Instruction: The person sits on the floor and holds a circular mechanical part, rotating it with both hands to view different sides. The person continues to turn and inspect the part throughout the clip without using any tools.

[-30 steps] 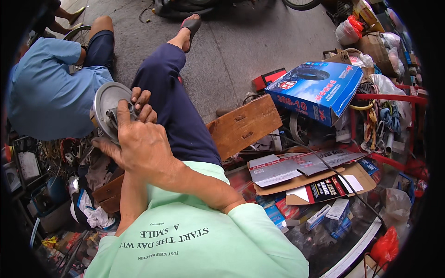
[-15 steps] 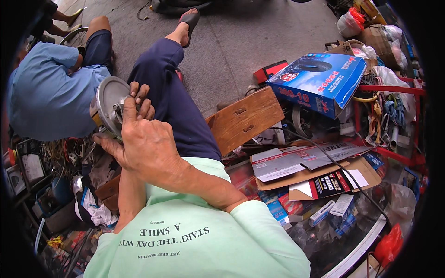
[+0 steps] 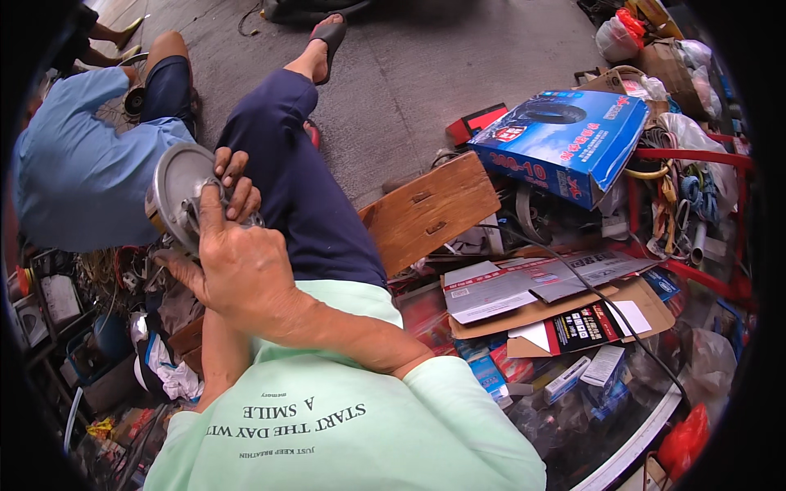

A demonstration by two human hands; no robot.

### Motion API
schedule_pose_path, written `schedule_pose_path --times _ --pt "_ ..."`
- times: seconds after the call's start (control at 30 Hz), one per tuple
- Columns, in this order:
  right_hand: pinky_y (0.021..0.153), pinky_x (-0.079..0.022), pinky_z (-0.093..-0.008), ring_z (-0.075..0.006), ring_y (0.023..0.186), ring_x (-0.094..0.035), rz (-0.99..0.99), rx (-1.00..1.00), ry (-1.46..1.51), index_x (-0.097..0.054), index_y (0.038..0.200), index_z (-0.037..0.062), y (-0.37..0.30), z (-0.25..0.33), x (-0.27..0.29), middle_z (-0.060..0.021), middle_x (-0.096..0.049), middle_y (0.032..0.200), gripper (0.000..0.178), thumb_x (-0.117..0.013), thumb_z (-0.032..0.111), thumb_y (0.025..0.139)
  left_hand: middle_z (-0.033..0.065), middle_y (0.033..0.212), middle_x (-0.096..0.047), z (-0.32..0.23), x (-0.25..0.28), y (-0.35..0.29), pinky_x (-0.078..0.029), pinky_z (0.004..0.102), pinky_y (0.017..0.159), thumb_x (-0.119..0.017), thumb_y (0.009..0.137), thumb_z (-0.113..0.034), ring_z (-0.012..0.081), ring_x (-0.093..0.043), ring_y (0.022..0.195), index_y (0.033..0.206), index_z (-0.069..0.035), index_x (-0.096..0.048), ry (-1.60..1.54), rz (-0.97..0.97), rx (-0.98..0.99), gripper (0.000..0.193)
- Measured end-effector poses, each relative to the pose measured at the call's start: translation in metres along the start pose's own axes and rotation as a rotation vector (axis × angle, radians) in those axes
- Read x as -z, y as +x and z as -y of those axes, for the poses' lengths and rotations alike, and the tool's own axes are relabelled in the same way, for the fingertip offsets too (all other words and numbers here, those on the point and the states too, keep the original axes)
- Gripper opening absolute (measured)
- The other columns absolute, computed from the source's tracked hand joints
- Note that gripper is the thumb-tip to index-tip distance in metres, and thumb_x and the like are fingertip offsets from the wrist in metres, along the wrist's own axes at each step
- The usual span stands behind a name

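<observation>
A round grey metal part (image 3: 173, 184), disc-shaped with a raised rim and a small fitting at its middle, is tilted up in front of me, above my left thigh. My left hand (image 3: 237, 182) is closed round its right side, several fingers curled over the face; its palm is hidden. My right hand (image 3: 246, 270) crosses over my left forearm. Its index finger presses on the fitting at the centre, while the thumb reaches toward the lower rim. The other right fingers are curled and partly out of sight, so their exact hold is hidden.
A person in a light blue shirt (image 3: 90, 172) crouches at the left. To my right are a wooden box (image 3: 434, 209), a large blue carton (image 3: 565, 139), flattened cardboard (image 3: 565, 286) and a red metal frame (image 3: 696, 278). Cluttered parts lie at the lower left.
The metal part and both hands have shifted slightly left and down. My right index finger still touches its middle. The person in blue has moved an arm toward the wheel.
</observation>
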State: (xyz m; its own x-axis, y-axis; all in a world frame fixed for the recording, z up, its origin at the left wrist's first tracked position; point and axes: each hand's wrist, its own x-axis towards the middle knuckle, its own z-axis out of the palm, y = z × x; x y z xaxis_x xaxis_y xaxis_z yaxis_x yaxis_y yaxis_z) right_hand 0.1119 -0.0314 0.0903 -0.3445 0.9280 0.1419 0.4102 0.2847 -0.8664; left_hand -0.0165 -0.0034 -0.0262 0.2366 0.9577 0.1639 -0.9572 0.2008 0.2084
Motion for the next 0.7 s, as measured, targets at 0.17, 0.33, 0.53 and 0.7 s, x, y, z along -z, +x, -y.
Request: schedule_pose_path --times 0.17,0.33,0.53,0.7 --pt "0.048 -0.053 -0.0400 -0.0343 0.054 -0.066 -0.091 0.090 0.012 -0.037 0.133 -0.0153 -0.002 -0.009 -0.006 -0.0208 -0.063 0.066 0.085 -0.062 0.052 0.087 0.0074 0.088 -0.045 -0.013 0.026 0.016 -0.046 0.0307 0.056 -0.087 0.068 -0.039 0.0184 -0.056 0.059 0.104 -0.003 -0.040 0.020 0.153 0.070 0.069" --pt "0.051 -0.053 -0.0387 -0.0336 0.059 -0.066 -0.043 0.133 -0.015 -0.039 0.134 -0.0132 0.000 -0.019 -0.014 -0.0218 -0.065 0.077 0.094 -0.066 0.058 0.080 0.0084 0.088 -0.044 -0.003 0.013 0.015 -0.045 0.0288 0.053 -0.081 0.076 -0.030 0.0182 -0.053 0.057 0.102 -0.002 -0.040 -0.008 0.088 -0.011 0.056" --pt "0.055 -0.053 -0.0380 -0.0327 0.066 -0.066 -0.095 0.341 -0.002 -0.038 0.138 -0.0096 0.008 -0.036 -0.016 -0.0201 -0.063 0.079 0.098 -0.070 0.057 0.075 0.0074 0.087 -0.043 -0.006 0.009 0.001 -0.043 0.0285 0.057 -0.075 0.082 -0.028 0.0162 -0.044 0.054 0.100 -0.003 -0.039 0.016 -0.098 -0.062 0.047" --pt "0.058 -0.052 -0.0375 -0.0287 0.068 -0.065 -0.054 0.434 -0.018 -0.039 0.143 -0.0026 0.025 -0.057 -0.021 -0.0145 -0.063 0.079 0.095 -0.070 0.054 0.073 0.0067 0.085 -0.041 0.000 0.012 0.002 -0.042 0.0283 0.060 -0.074 0.082 -0.025 0.0146 -0.043 0.056 0.098 -0.003 -0.039 -0.194 -0.156 -0.110 0.045"
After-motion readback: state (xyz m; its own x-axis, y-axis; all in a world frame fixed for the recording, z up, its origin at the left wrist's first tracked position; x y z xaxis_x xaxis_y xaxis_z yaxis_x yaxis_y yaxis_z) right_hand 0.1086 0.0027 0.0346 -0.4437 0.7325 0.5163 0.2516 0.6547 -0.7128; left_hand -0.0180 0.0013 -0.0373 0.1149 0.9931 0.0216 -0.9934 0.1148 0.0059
